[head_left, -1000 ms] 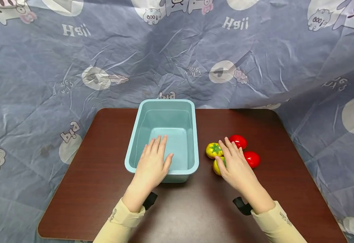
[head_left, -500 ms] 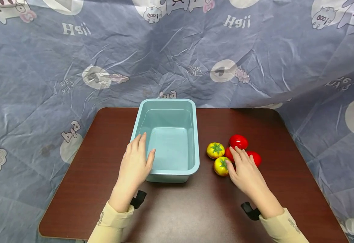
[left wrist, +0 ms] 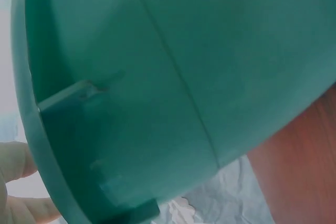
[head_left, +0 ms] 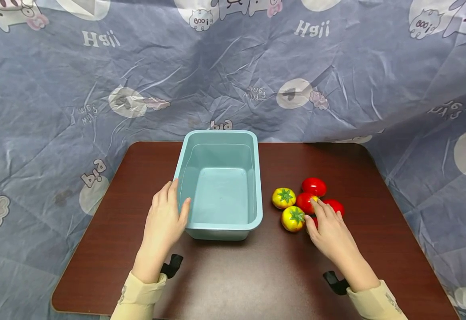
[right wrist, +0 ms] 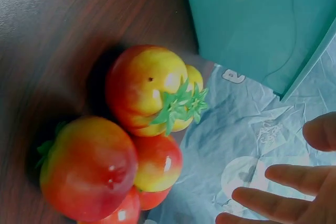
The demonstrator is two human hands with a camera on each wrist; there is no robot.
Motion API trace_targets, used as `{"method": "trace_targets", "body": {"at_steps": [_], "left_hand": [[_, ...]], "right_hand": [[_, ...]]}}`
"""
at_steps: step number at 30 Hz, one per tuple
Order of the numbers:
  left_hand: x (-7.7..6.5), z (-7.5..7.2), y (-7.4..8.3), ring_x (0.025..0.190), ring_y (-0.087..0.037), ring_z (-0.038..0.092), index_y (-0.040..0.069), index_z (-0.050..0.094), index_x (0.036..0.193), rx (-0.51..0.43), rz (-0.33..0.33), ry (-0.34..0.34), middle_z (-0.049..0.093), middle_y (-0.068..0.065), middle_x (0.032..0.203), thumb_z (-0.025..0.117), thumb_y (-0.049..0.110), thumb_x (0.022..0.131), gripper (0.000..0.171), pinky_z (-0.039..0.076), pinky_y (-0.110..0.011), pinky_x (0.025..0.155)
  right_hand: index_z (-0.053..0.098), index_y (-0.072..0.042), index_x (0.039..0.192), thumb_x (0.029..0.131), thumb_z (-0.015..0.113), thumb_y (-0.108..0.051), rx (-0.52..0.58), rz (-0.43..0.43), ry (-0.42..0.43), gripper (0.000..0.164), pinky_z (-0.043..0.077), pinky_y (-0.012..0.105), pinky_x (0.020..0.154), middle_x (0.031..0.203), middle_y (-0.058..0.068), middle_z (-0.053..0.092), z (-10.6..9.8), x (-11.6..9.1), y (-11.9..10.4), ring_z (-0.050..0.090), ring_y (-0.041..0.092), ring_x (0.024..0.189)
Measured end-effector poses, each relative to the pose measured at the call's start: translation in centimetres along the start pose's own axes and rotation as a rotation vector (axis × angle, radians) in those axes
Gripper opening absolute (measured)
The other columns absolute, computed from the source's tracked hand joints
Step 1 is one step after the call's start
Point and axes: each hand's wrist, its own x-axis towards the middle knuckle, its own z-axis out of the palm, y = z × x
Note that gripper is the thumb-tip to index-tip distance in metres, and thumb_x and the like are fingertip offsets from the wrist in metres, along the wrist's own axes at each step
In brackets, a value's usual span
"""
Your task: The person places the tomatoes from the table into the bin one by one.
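My left hand (head_left: 162,218) is at the left rim of a light blue-green plastic tub (head_left: 260,191), fingers loosely extended. In the left wrist view, its fingertips (left wrist: 16,161) show beyond the rim, with the tub's outer wall (left wrist: 157,77) filling most of the picture. My right hand (head_left: 330,229) hovers over a cluster of toy tomatoes, fingers spread and holding nothing. Two yellow tomatoes (head_left: 283,198) with green leaf tops face the tub. Several red tomatoes (head_left: 314,186) lie beside and behind them, partly hidden by the hand. The right wrist view shows a red-yellow tomato (right wrist: 89,169) up close.
Everything stands on a dark brown wooden table (head_left: 233,275) with rounded corners. A grey-blue printed cloth (head_left: 217,80) hangs behind it and around its sides. Nothing lies inside the tub. Black straps (head_left: 171,266) circle both wrists.
My left hand has moved left from over the tub to its left rim. My right hand has drawn slightly right and nearer me, uncovering more of the tomatoes. Tub and tomatoes stay put.
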Motion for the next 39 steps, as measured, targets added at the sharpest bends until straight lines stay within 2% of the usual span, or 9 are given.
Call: {"method": "trace_targets", "body": {"at_steps": [4,7,13,27,33,39], "left_hand": [[-0.2,0.0,-0.8,0.133,-0.043,0.039,0.003,0.033,0.151,-0.008,-0.020,0.012,0.041,-0.022,0.147,0.052,0.030,0.099,0.061,0.038,-0.059,0.102],[-0.5,0.0,-1.4,0.129,-0.044,0.042,0.004,0.036,0.150,-0.024,-0.034,0.026,0.044,-0.022,0.143,0.052,0.029,0.100,0.058,0.042,-0.060,0.096],[-1.1,-0.1,-2.5,0.127,-0.044,0.043,0.009,0.038,0.150,-0.059,-0.074,0.027,0.046,-0.021,0.141,0.050,0.029,0.100,0.055,0.044,-0.063,0.090],[-2.4,0.5,-3.2,0.123,-0.042,0.046,0.009,0.037,0.151,-0.122,-0.125,-0.030,0.048,-0.023,0.140,0.050,0.029,0.101,0.055,0.042,-0.060,0.095],[-2.7,0.7,-3.3,0.124,-0.041,0.048,0.009,0.036,0.151,-0.173,-0.129,-0.023,0.050,-0.023,0.138,0.049,0.025,0.101,0.053,0.040,-0.058,0.098],[-3.0,1.1,-3.3,0.093,-0.029,0.055,0.011,0.037,0.151,-0.228,-0.142,-0.036,0.058,-0.018,0.111,0.049,0.022,0.101,0.052,0.045,-0.044,0.080]], "right_hand": [[0.047,0.012,0.136,0.098,0.052,-0.022,-0.012,0.024,0.006,0.051,0.026,0.069,0.107,0.140,0.035,0.045,0.2,-0.1,0.6,0.040,0.050,0.131],[0.049,0.013,0.131,0.098,0.053,-0.021,-0.013,0.042,0.003,0.048,0.032,0.066,0.105,0.135,0.035,0.048,0.5,-0.1,1.1,0.045,0.052,0.124],[0.048,0.011,0.131,0.096,0.053,-0.021,-0.025,0.087,-0.027,0.048,0.041,0.063,0.097,0.131,0.033,0.050,1.3,-0.2,2.2,0.048,0.053,0.112],[0.048,0.012,0.132,0.089,0.060,-0.018,-0.046,0.151,-0.102,0.053,0.045,0.064,0.089,0.131,0.035,0.044,3.0,-0.5,4.0,0.044,0.052,0.112],[0.046,0.011,0.133,0.087,0.063,-0.018,-0.052,0.177,-0.118,0.057,0.046,0.065,0.085,0.131,0.035,0.042,3.4,-0.5,4.4,0.042,0.053,0.114],[0.047,0.010,0.133,0.085,0.066,-0.017,-0.053,0.188,-0.101,0.058,0.047,0.065,0.081,0.128,0.036,0.043,3.9,-0.6,4.8,0.042,0.053,0.111]]}}
